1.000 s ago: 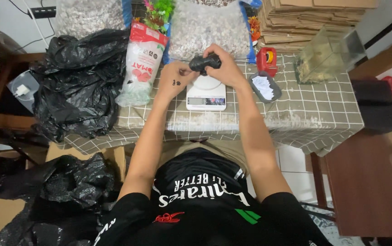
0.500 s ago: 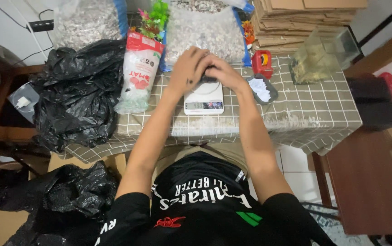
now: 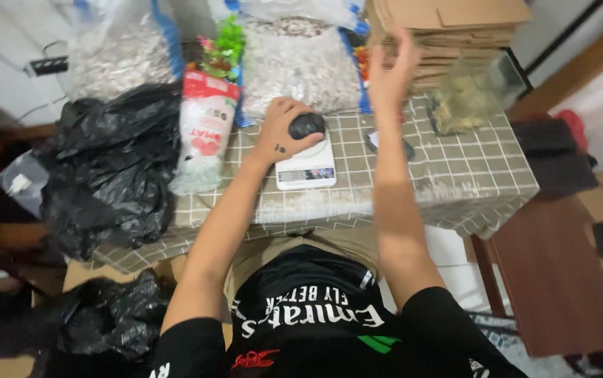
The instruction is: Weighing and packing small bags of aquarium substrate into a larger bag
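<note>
My left hand (image 3: 282,130) rests on a small black bundle (image 3: 306,126) that sits on the white kitchen scale (image 3: 306,169) in the middle of the checked table (image 3: 448,175). The fingers curl around the bundle's left side. My right hand (image 3: 390,75) is lifted above the table, blurred, fingers spread and holding nothing, in front of the stack of flat cardboard (image 3: 448,35). A small dark dish (image 3: 408,148) lies on the cloth behind that arm, partly hidden.
A heap of black plastic bags (image 3: 109,168) covers the table's left end, beside a red and white pouch (image 3: 202,129). Two large clear sacks of pale pieces (image 3: 301,66) stand at the back. A clear bag of greenish material (image 3: 466,101) lies right. A brown stool (image 3: 560,273) stands right.
Both hands were together on the scale. Now my right hand has lifted up and away to the right, empty, while my left hand stays on the black bundle.
</note>
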